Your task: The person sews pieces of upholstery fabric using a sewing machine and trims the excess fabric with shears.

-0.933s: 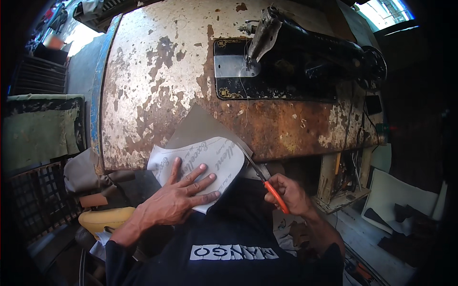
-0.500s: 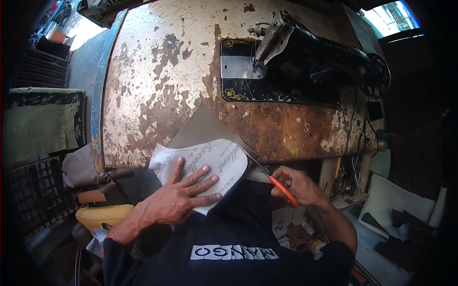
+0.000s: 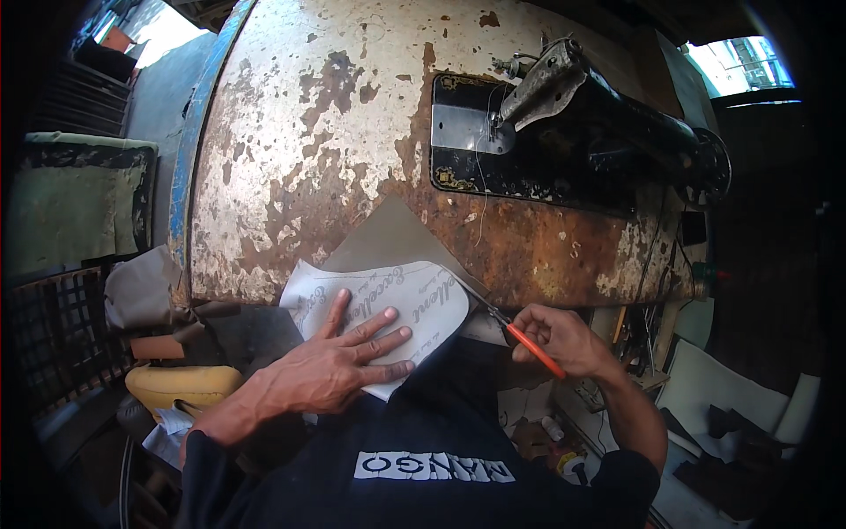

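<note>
My left hand (image 3: 348, 361) lies with fingers spread on a white printed sheet (image 3: 427, 304) that has a curved edge. Beneath that sheet, a grey-brown piece of material (image 3: 388, 234) shows, its pointed corner reaching onto the table. Orange-handled scissors (image 3: 536, 351) are gripped in my right hand (image 3: 564, 339). Their blades point up and left, at the right edge of the material, beside the white sheet's curve. Whether the blade tips have the material between them is hard to make out.
A worn table (image 3: 291, 132) with peeling paint spans the far side, its left edge blue. On its right stands a black sewing machine (image 3: 608, 97) with a loose thread. A yellow padded piece (image 3: 181, 388) sits low at left; pale sheets and dark scraps (image 3: 727, 432) lie at lower right.
The whole view has shifted, so the table and sewing machine appear farther right. Less of the scissor blades shows beside the white sheet. My left hand stays flat on it.
</note>
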Demonstrator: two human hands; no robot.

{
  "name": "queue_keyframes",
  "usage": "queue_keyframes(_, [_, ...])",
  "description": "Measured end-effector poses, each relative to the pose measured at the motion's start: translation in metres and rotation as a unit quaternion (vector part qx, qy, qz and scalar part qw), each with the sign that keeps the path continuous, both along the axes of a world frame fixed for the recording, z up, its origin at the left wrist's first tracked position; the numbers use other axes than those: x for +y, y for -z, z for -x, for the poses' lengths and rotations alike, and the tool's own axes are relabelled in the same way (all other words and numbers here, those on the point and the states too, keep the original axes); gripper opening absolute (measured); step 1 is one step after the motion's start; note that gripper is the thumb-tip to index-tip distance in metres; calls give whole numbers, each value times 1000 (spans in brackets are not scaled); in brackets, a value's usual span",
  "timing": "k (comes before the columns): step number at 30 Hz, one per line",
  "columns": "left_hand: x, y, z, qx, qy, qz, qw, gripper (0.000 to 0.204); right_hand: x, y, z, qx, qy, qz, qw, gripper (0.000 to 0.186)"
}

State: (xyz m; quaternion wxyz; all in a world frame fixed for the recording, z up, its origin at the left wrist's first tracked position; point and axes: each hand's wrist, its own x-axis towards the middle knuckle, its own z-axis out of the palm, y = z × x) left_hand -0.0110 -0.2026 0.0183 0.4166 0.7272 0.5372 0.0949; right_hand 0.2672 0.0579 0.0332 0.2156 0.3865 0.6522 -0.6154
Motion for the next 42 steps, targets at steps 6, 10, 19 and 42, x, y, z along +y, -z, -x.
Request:
queue_keyframes(6, [-2,3,1,-11,-6,-8,1000,69,13,-11,12,-21,-57,-29,998,46])
queue_keyframes(10, [-2,4,1,-10,-4,-7,1000,70,18,-21,30,-46,-77,-37,995,47])
queue_keyframes(19, [-3,5,2,-19,-6,-19,1000,59,36,-26,53,-24,-137,-61,988,48])
queue_keyframes(42, [-6,12,3,-39,-7,-22,999,74,109,-23,140,18,-438,-116,891,56])
